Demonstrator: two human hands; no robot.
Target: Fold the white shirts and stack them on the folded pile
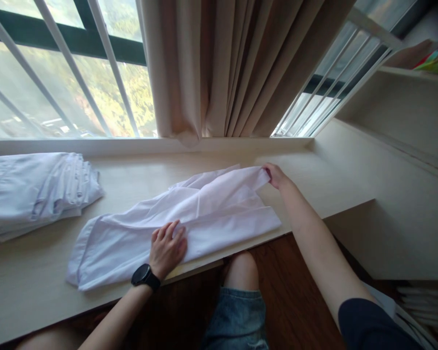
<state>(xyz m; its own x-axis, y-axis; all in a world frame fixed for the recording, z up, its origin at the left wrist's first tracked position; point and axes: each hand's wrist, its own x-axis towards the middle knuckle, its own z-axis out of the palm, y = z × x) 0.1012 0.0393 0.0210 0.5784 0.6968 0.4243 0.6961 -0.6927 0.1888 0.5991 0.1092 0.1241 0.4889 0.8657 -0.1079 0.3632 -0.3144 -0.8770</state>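
A white garment [204,209] lies folded lengthwise across the pale wooden surface; its exact kind does not show. My left hand [167,249], below a black wristwatch, rests on the near edge of the cloth with its fingers spread a little and bent. At the garment's far right end, my right hand [273,175] pinches a corner of the fabric between thumb and fingers. Loose layers and creases fan out near that end, while the left end is folded over more neatly. Part of the right hand's fingertips is hidden by the cloth.
A stack of folded white cloth [40,194] sits at the left of the bench-like ledge [138,167]. Behind hang beige curtains [219,73] between barred windows. Wooden shelving [390,165] stands at the right. The ledge's front edge runs just above my knee.
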